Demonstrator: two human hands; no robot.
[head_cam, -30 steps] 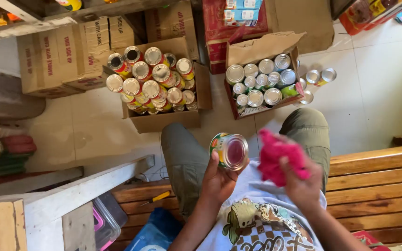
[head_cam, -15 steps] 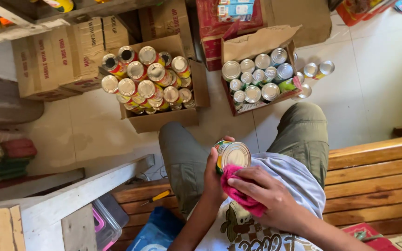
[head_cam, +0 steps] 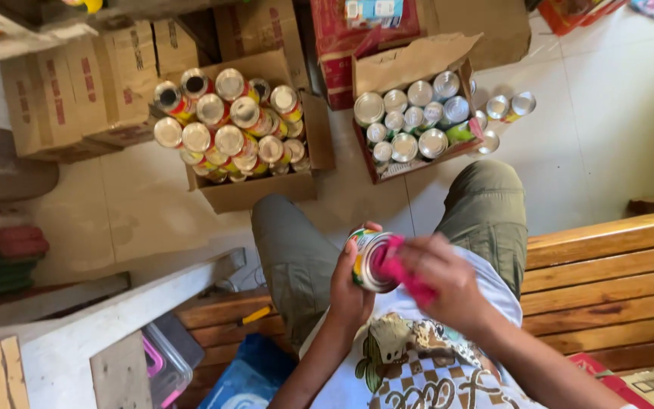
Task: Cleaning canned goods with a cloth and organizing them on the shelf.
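My left hand (head_cam: 350, 291) grips a tin can (head_cam: 369, 260) with a silver end and a colourful label, held over my lap. My right hand (head_cam: 448, 284) presses a pink cloth (head_cam: 403, 274) against the can's metal end. I sit on a wooden bench (head_cam: 607, 273), knees in olive trousers pointing at the floor. On the floor ahead stand two open cardboard boxes: the left box (head_cam: 255, 193) is piled with several cans, the right box (head_cam: 418, 68) holds several more cans standing upright.
Loose cans (head_cam: 510, 107) lie on the tiled floor right of the right box. Closed cartons (head_cam: 62, 91) stack at the back left. A white wooden ledge (head_cam: 100, 326) runs at lower left, with a clear plastic tub (head_cam: 164, 363) beneath it.
My right hand brought the pink cloth from the side onto the can and is rubbing its end. The left hand keeps hold of the can, which has tilted slightly.
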